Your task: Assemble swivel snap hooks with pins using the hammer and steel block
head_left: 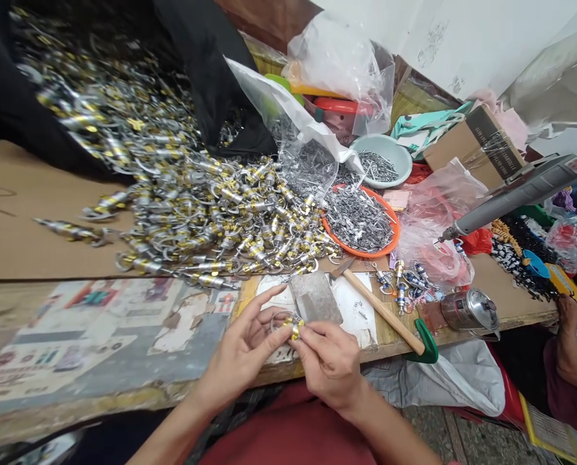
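Between my hands is a small silver-and-yellow metal fitting (295, 328) with a curved wire ring. My left hand (242, 342) pinches it at the ring side, thumb against the fingers, with the index finger raised. My right hand (332, 361) grips its other end between thumb and fingers, covering part of it. Just beyond the hands lies a grey metal block (316, 297) on a white patch of the bench. A hammer (383, 311) with a wooden handle rests right of the block. A large heap of similar fittings (206, 206) spreads to the left and behind.
An orange bowl (395, 234) and a pale blue bowl (404, 165) hold small metal parts. Blue-and-silver fittings (412, 278) lie near a metal cup (468, 313). An electric screwdriver (516, 197) juts in from the right. Another person's hand (570, 313) is at the far right.
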A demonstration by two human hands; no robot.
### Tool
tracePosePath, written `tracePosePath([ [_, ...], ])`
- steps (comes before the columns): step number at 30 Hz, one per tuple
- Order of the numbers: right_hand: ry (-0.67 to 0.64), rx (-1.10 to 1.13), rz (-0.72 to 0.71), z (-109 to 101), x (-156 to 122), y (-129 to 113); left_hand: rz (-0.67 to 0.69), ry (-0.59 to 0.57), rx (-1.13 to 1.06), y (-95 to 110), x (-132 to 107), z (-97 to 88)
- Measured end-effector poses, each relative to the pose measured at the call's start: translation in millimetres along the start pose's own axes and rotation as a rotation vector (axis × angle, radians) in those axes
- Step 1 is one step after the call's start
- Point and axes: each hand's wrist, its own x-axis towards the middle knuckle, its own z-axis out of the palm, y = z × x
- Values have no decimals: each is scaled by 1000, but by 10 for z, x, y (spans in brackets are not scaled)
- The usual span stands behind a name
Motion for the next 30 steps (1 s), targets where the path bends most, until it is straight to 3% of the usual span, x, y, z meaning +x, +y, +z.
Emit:
tracePosePath([
  [5,-35,-331,39,23,-106,95,-12,-29,-34,-6,143,-50],
  [11,-271,-97,-7,-14,-32,413,-11,-121,6,36,195,-45],
  [19,-358,25,-62,-171,32,580,-76,-169,-17,79,208,68],
  [24,-565,130,-24,-474,350,689,-105,-172,-61,99,223,91],
  [26,-445,54,-1,-633,603,864,-134,-171,-75,109,240,99],
  [28,-186,-247,133,-738,856,1103,-159,-159,-82,114,258,103],
  [30,-266,-552,231,-768,1054,1344,-173,-148,-88,111,274,101],
])
